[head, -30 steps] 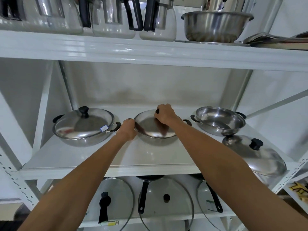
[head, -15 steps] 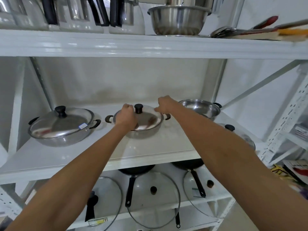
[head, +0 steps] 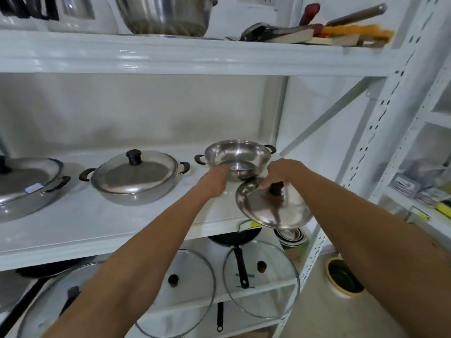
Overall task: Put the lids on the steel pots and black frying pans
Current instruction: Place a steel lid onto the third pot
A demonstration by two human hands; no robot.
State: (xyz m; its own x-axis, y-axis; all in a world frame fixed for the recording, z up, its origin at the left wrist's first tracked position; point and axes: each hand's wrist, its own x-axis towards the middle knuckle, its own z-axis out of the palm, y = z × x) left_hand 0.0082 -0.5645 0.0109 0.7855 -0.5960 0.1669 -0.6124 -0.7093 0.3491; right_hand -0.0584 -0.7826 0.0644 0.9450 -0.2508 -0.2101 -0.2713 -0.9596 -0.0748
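Observation:
An uncovered steel pot (head: 238, 154) with black handles stands at the right end of the middle shelf (head: 73, 230). My right hand (head: 280, 172) grips the black knob of a steel lid (head: 271, 208), which is tilted in front of and below that pot. My left hand (head: 214, 179) is at the pot's front-left wall with its fingers curled; whether it holds the pot is unclear. To the left stand two steel pots with lids on, one in the middle (head: 134, 176) and one at the far left (head: 24, 184). On the lower shelf a black frying pan (head: 234, 236) and glass lids (head: 195, 281) (head: 263, 276) lie.
The upper shelf (head: 195, 57) carries a large steel bowl (head: 166, 15), glass jugs and utensils (head: 317, 32). A perforated white upright (head: 380, 132) and a diagonal brace (head: 324, 118) bound the right side. A bowl (head: 344, 276) sits on the floor at the right.
Both hands left the middle pot, which now has its lid on, and moved right. My right hand has picked up the steel lid by its knob; the view has turned to the right.

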